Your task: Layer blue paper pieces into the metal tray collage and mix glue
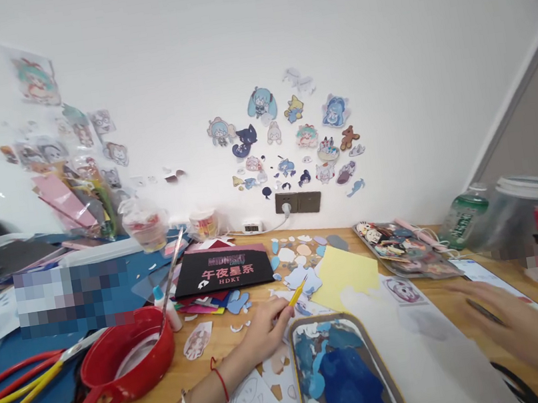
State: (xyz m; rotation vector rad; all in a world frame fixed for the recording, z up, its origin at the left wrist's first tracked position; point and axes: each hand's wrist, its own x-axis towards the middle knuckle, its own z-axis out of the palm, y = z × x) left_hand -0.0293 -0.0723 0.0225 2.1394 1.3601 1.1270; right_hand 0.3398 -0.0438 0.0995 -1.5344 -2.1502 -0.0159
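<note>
My left hand (263,330) is closed around a yellow pencil (297,291) whose tip points up and right over paper cut-outs (300,277) beside a yellow sheet (343,274). A red string and a bracelet circle that wrist. Just right of this hand lies a gold-rimmed tray (296,359) holding blue and white paper pieces. My right hand (506,317) is blurred, stretched low over the wooden desk near a phone (493,282), with a thin dark stick (485,312) under its fingers; whether it grips the stick is unclear.
A red bowl (121,365) with a metal rod stands left, beside red and yellow scissors (18,387) and a small glue bottle (166,308). A black box (224,272) sits behind. Stickers (284,138) cover the wall. A sticker tray (401,242), bottle and jar (513,212) stand right.
</note>
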